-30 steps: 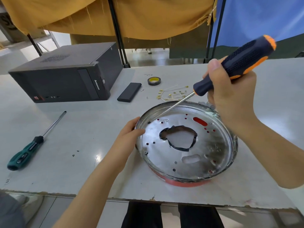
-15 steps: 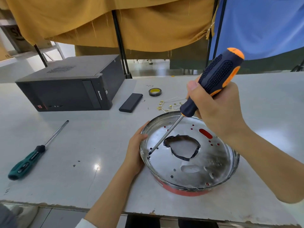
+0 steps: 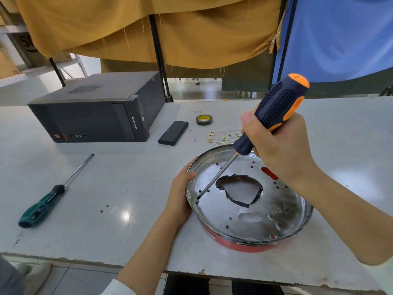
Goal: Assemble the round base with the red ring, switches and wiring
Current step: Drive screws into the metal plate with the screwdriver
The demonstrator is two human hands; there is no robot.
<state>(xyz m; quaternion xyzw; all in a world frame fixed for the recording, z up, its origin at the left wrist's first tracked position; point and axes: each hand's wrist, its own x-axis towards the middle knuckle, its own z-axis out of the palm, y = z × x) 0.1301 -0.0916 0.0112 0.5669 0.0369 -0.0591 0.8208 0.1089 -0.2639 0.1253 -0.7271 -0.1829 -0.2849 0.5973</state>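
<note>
The round shiny metal base [image 3: 251,201] with a red ring [image 3: 240,244] round its lower edge lies near the front edge of the pale grey tabletop [image 3: 127,188], its ragged, black-edged centre hole [image 3: 239,191] facing up. The left hand [image 3: 180,192] holds the base's left rim, thumb hooked over the edge; its fingers lie underneath, so I cannot tell how they sit. The right hand [image 3: 278,150] has its fingers curled round the navy-and-orange-handled screwdriver [image 3: 274,116], tilted, with the tip resting on a small screw [image 3: 197,201] at the base's left inner edge.

Just behind the base lie thin white wires with brass terminals [image 3: 221,136]. Farther back are a flat black rectangular block [image 3: 173,133], a roll of black tape with a yellow core [image 3: 204,119] and a dark grey desktop computer case [image 3: 95,111]. Well to the left lies a green-and-black-handled screwdriver [image 3: 53,194].
</note>
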